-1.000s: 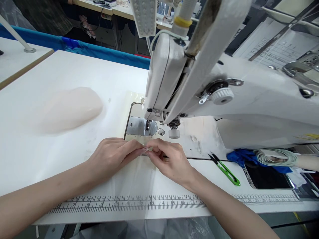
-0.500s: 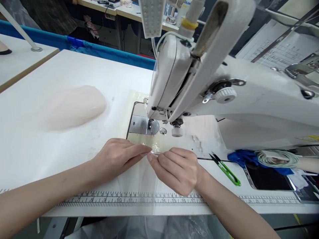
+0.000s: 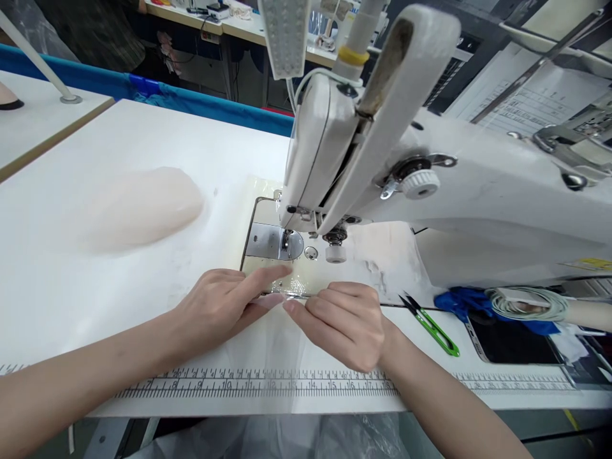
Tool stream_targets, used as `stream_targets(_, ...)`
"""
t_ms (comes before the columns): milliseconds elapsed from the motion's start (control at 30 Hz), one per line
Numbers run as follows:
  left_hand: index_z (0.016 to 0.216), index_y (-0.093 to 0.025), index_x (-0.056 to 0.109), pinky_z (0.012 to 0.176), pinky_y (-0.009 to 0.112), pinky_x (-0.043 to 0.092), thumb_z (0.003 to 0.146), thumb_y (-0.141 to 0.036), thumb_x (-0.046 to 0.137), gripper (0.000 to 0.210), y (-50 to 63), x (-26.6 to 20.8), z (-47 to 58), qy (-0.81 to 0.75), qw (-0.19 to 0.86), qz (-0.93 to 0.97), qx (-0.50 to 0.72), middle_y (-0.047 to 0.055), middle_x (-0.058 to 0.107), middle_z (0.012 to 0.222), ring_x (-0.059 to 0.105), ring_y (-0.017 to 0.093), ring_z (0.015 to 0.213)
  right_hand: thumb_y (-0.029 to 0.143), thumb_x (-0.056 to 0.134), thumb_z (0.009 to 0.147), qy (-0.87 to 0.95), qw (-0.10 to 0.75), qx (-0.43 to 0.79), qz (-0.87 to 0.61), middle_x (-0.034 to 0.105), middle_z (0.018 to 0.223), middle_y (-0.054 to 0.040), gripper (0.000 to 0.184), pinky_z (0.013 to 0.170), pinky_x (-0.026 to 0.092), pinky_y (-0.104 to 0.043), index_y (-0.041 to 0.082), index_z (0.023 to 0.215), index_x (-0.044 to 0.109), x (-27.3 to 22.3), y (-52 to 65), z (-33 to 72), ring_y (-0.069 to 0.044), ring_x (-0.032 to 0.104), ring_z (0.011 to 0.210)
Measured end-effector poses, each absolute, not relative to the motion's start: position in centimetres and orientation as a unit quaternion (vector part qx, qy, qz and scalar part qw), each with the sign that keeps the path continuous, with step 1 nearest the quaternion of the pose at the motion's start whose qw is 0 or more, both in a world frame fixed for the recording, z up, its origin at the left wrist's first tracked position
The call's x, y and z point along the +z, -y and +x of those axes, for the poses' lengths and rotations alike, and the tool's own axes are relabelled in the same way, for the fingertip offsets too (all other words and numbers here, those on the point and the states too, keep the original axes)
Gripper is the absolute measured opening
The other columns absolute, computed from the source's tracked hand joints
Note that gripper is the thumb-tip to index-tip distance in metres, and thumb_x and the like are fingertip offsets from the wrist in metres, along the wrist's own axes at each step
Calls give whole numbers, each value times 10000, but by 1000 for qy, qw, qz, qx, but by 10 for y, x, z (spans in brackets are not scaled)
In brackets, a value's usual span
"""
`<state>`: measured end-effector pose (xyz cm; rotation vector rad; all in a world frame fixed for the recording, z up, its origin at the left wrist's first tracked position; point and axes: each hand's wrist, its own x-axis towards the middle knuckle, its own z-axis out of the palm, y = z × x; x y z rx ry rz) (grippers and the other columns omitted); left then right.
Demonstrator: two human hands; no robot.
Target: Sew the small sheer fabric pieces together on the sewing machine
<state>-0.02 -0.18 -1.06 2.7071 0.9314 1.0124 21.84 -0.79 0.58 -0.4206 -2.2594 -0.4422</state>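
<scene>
A strip of thin see-through fabric [image 3: 274,354] hangs from between my hands over the front edge of the table. My right hand [image 3: 342,325] has its fingers curled, with thumb and forefinger pinched on the top edge of this fabric. On the other side, my left hand [image 3: 224,303] has its forefinger stretched out and apart from the thumb. The fabric's edge lies against that thumb. Both hands are just in front of the needle plate [image 3: 268,240] of a white sewing machine [image 3: 329,140], whose presser foot [image 3: 287,239] is beyond my left fingertip.
Green thread snips [image 3: 436,333] lie to the right of my right hand, near a dark phone [image 3: 511,341], a coiled cable [image 3: 526,303] and blue cloth [image 3: 461,303]. A pale, sheer beige piece [image 3: 153,207] rests on the left. A printed ruler [image 3: 229,384] runs along the front edge.
My left forefinger has lifted off the fabric's edge and straightened forward, away from the thumb. The right hand keeps its pinch in nearly the same place. The view has shifted slightly.
</scene>
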Motion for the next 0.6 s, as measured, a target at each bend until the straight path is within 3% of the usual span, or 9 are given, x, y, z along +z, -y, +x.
stream_targets(100,1262,-195,490,452,190,395,993,-165,447,274,2,-12,-1,-273,23,905,325,-114,497,504,456,72,406,25,749,728,890,387,-183,-158,560,510,59,109,391,327,-224,121,700,705,4,9,218,-50,461,468)
stream_targets(267,1039,-186,578,466,203,414,966,-169,511,101,2,-11,-1,-269,21,893,359,-92,537,523,464,72,423,43,766,725,892,378,-201,-148,545,514,61,107,387,294,-228,120,702,695,7,11,218,-50,454,474)
stream_targets(367,956,-180,621,456,205,404,962,-195,521,101,4,-11,0,-287,58,889,352,-80,557,517,474,73,419,52,728,773,893,375,-193,-156,540,516,68,126,396,298,-227,137,700,671,6,11,219,-49,453,475)
stream_targets(500,855,-226,703,457,198,400,960,-255,515,217,4,-13,0,-358,181,874,273,-57,641,557,564,89,467,106,620,886,894,383,-47,-228,604,570,68,114,428,366,-203,159,792,659,-2,7,219,-46,506,484)
stream_targets(600,804,-236,716,477,230,393,957,-275,522,250,1,-18,1,-371,137,881,261,-57,613,501,511,101,429,144,599,910,864,372,131,-313,661,636,48,113,486,426,-173,153,825,674,-10,3,215,-42,551,506)
